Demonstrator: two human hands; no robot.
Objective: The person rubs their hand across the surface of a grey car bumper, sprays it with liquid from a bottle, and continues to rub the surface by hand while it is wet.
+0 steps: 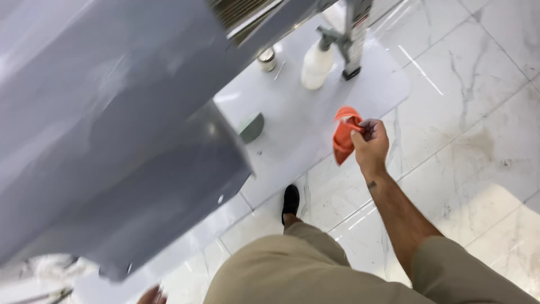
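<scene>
gripping orange cloth [342,138], right hand [370,145]

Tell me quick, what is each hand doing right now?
Right hand: closed, gripping an orange cloth.
Left hand: only its edge shows at the bottom of the picture; open or closed cannot be told.

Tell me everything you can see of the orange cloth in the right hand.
The orange cloth is a small, soft, crumpled rag, fabric by its look, plain orange with no pattern visible. It hangs from the right hand, pinched at its upper edge between thumb and fingers, so the top bunches into a fold and the rest droops to a loose point. It is held in the air above the pale grey base plate and touches nothing but the hand. Whether it is wet cannot be told.
</scene>
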